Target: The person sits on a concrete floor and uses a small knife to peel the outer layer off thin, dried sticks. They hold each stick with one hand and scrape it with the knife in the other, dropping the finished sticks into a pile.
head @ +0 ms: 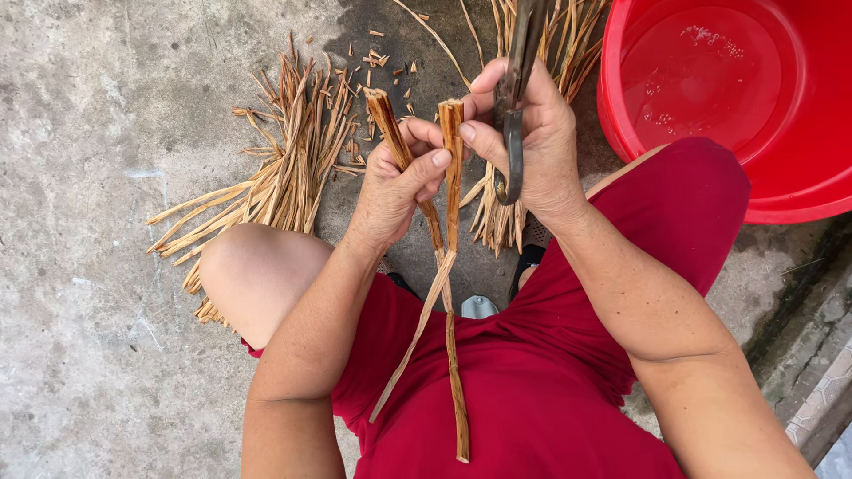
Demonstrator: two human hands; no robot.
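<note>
Two hands: both work on one split cane strip, above the lap.
Red tub (621,106): biggest thing, up and right of the grip, with water in it.
Strip pile (275,177): left of the grip, on the concrete floor (89,266), well apart from the hands.
Cane strip (448,293): it hangs down from the grip over the lap. It looks light, thin and bendy, and it may tear or snap.
Left hand (395,182): closed tight on the left half near its top.
Right hand (532,142): thumb pinches the right half; fingers are also curled round a knife (513,133).
Best hold: near the tops, just above the split.
</note>
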